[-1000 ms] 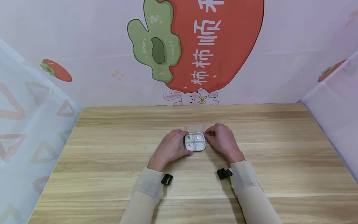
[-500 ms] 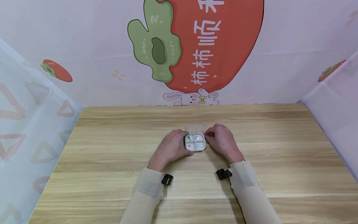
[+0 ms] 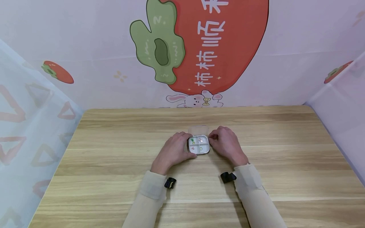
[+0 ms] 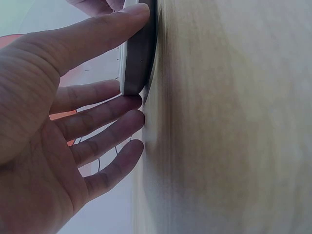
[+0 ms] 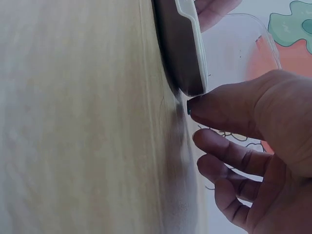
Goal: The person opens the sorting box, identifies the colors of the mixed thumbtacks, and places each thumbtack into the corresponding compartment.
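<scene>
A white pill box (image 3: 203,148) with a divided tray lies near the middle of the table, its clear lid (image 3: 198,130) folded back. Several tiny coloured pieces lie in its compartments. My left hand (image 3: 174,150) grips the left side, with the thumb at the front edge and a finger at the back. In the left wrist view the lower fingers are spread beneath the box. My right hand (image 3: 227,144) is at the box's right edge, fingers curled. At its thumb tip shows a small dark piece (image 5: 189,107) with a teal glint, apparently pinched; the index finger is hidden behind the thumb.
The wooden table (image 3: 114,152) runs back to a printed cloth backdrop (image 3: 102,38) with a large red fruit and a rabbit. More cloth hangs at both sides. Black wrist pieces (image 3: 170,182) sit by the cuffs, close to the tabletop.
</scene>
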Tool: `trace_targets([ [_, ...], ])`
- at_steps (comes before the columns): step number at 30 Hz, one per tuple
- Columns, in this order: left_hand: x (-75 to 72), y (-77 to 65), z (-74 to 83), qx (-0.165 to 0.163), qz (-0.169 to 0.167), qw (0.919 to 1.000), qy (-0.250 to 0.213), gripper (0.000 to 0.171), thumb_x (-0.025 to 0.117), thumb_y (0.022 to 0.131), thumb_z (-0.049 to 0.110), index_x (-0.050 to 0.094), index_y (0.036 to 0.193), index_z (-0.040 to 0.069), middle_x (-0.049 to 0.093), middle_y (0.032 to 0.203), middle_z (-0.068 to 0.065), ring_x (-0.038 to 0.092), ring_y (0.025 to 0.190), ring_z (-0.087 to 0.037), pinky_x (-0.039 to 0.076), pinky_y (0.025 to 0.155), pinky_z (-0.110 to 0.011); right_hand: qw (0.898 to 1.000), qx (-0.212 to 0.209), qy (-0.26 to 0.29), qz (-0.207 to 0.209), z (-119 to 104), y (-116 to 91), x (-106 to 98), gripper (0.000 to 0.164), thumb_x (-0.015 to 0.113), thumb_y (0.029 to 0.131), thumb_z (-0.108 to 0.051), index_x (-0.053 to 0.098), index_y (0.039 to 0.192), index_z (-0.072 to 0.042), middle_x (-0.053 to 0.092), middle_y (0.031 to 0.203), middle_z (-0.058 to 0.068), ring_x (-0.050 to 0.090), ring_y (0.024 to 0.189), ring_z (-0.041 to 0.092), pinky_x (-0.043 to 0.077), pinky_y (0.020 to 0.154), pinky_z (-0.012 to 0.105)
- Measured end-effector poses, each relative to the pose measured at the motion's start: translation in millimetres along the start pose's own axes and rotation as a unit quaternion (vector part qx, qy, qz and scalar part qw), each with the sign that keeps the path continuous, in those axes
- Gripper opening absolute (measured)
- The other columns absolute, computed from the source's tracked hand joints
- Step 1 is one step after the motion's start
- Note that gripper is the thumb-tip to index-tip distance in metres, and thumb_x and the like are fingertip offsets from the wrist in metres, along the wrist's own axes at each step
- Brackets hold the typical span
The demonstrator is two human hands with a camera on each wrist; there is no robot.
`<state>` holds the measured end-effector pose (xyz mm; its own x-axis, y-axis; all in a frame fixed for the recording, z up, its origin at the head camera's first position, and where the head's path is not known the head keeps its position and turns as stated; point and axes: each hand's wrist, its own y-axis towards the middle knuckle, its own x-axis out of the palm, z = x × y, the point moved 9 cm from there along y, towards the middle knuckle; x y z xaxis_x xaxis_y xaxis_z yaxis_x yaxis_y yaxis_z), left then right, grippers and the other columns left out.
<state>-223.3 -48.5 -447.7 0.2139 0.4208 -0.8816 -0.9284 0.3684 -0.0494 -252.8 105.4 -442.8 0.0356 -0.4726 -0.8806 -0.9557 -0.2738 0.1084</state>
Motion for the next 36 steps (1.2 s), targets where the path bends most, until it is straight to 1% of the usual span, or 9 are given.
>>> trace_targets([
  [3,-0.1,-0.4,0.0,-0.001,-0.001,1.0000,0.001,0.072,0.077,0.067,0.046,0.052,0.125,0.011,0.053,0.124,-0.002,0.045,0.117,-0.019,0.032,0.100,-0.034,1.000,0.007,0.012,-0.003,0.5,-0.6,-0.5,0.010,0.066,0.081,-0.024,0.070,0.085,-0.015,0.054,0.078,-0.005,0.048,0.075,0.015,0.040,0.068,0.031],
  [10,-0.2,-1.5,-0.1,-0.003,-0.003,1.0000,0.000,0.072,0.076,0.067,0.046,0.052,0.126,0.012,0.052,0.125,-0.002,0.044,0.118,-0.019,0.031,0.101,-0.034,0.997,0.044,0.062,-0.013,7.8,-3.3,-6.6,0.008,0.065,0.083,-0.027,0.067,0.084,-0.019,0.054,0.081,-0.004,0.050,0.074,0.016,0.042,0.064,0.029],
  [16,0.1,-0.9,-1.1,-0.001,0.003,1.0000,-0.003,0.072,0.077,0.067,0.046,0.053,0.125,0.011,0.053,0.124,-0.002,0.045,0.116,-0.018,0.033,0.099,-0.034,0.994,0.050,0.091,-0.016,11.3,-3.3,-13.2,0.008,0.065,0.083,-0.026,0.066,0.084,-0.019,0.056,0.083,-0.003,0.052,0.076,0.016,0.044,0.066,0.028],
  [21,0.5,-0.2,-1.3,0.001,0.006,1.0000,0.000,0.072,0.076,0.067,0.046,0.053,0.125,0.012,0.053,0.123,-0.001,0.046,0.114,-0.018,0.033,0.098,-0.034,0.988,0.054,0.139,-0.027,10.8,-2.9,-16.0,0.007,0.066,0.083,-0.026,0.066,0.085,-0.019,0.058,0.085,-0.003,0.052,0.078,0.018,0.045,0.066,0.029],
  [24,0.7,0.0,-1.5,0.000,0.005,1.0000,0.001,0.072,0.076,0.067,0.047,0.053,0.125,0.012,0.053,0.123,-0.001,0.046,0.114,-0.018,0.033,0.099,-0.034,0.981,0.048,0.186,-0.031,9.9,-2.7,-17.5,0.006,0.066,0.083,-0.024,0.067,0.086,-0.019,0.060,0.086,-0.002,0.052,0.078,0.020,0.046,0.067,0.031],
  [27,0.7,-0.1,-1.4,-0.001,0.004,1.0000,0.002,0.072,0.076,0.067,0.047,0.053,0.125,0.012,0.053,0.123,-0.001,0.046,0.115,-0.018,0.033,0.099,-0.034,0.967,0.045,0.247,-0.043,8.9,-3.4,-18.2,0.010,0.065,0.084,-0.024,0.068,0.089,-0.016,0.062,0.089,0.000,0.052,0.080,0.023,0.046,0.068,0.034],
  [30,0.7,-0.4,-1.0,-0.002,0.002,1.0000,0.002,0.073,0.076,0.067,0.047,0.052,0.126,0.012,0.053,0.124,-0.001,0.046,0.115,-0.018,0.033,0.099,-0.035,0.946,0.056,0.314,-0.062,9.7,-4.7,-17.3,0.017,0.065,0.084,-0.027,0.068,0.093,-0.013,0.063,0.093,0.003,0.052,0.084,0.026,0.045,0.072,0.038],
  [32,0.6,-0.5,-1.0,-0.003,0.002,1.0000,0.003,0.073,0.076,0.067,0.048,0.052,0.126,0.012,0.053,0.124,-0.001,0.045,0.115,-0.018,0.032,0.100,-0.034,0.926,0.062,0.366,-0.073,9.8,-5.6,-16.7,0.024,0.065,0.084,-0.030,0.067,0.096,-0.009,0.063,0.096,0.008,0.052,0.088,0.029,0.045,0.078,0.042],
  [36,1.2,-0.3,-1.3,-0.001,0.001,1.0000,0.006,0.073,0.076,0.067,0.048,0.052,0.126,0.011,0.053,0.124,-0.002,0.045,0.117,-0.019,0.032,0.100,-0.035,0.878,0.053,0.467,-0.091,5.3,-7.7,-18.1,0.033,0.065,0.083,-0.030,0.063,0.099,-0.001,0.060,0.098,0.013,0.049,0.092,0.035,0.041,0.086,0.047],
])
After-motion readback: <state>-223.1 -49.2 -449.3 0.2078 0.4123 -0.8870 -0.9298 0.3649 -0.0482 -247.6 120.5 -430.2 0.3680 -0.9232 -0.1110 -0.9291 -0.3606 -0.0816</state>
